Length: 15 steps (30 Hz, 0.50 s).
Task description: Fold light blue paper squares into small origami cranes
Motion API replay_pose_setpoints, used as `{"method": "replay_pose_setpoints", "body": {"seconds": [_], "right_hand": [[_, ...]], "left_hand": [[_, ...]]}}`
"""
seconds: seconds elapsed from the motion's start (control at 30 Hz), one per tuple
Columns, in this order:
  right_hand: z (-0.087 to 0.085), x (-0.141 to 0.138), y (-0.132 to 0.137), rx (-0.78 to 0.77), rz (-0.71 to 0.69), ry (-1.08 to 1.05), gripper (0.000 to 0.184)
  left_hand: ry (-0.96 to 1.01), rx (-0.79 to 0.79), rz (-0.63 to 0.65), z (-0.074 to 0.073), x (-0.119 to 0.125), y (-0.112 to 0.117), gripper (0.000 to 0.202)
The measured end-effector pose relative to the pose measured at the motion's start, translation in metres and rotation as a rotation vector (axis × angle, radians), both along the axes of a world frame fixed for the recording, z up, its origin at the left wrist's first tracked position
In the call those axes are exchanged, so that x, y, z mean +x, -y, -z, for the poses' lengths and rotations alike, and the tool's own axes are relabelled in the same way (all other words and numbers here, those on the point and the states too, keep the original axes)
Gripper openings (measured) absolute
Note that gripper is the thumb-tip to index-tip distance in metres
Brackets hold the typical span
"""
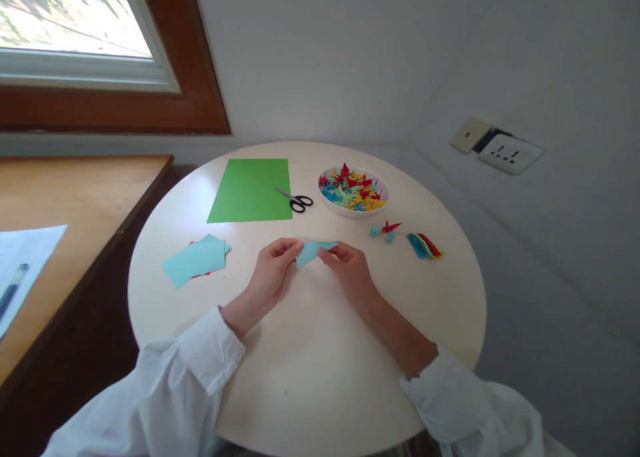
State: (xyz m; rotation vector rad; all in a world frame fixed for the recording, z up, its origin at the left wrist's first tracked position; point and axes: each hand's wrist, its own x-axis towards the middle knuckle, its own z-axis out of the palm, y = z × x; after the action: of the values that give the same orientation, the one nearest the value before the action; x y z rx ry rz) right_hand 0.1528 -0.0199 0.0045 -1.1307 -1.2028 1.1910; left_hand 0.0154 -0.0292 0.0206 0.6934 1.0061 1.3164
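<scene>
A folded piece of light blue paper (pixel 311 251) is held over the middle of the round table between both hands. My left hand (pixel 276 265) pinches its left end with thumb and fingers. At its right end, my right hand (pixel 349 267) grips the upper edge, the thumb on the near side. The paper looks roughly triangular; the hands cover its two ends. To the left lie loose light blue paper sheets (pixel 196 262) with some red paper showing beneath. Beyond the hands rests a pair of black-handled scissors (pixel 296 200), its blades partly over a green sheet (pixel 253 190).
A white bowl (pixel 350 213) of colourful folded paper cranes stands at the back of the white round table (pixel 320 377). Small red and blue folded pieces (pixel 390 229) and a fan of coloured strips (pixel 425 245) lie at right. A wooden desk (pixel 90 190) adjoins at left.
</scene>
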Motion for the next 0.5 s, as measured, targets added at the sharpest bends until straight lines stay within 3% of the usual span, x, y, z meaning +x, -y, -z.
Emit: {"method": "replay_pose_setpoints", "body": {"seconds": [0.5], "right_hand": [[0.0033,-0.0009,0.0022,0.096,-0.023,0.195,0.016]], "left_hand": [[0.182,-0.018,0.042,0.0034,0.0036,-0.0007,0.017]]}}
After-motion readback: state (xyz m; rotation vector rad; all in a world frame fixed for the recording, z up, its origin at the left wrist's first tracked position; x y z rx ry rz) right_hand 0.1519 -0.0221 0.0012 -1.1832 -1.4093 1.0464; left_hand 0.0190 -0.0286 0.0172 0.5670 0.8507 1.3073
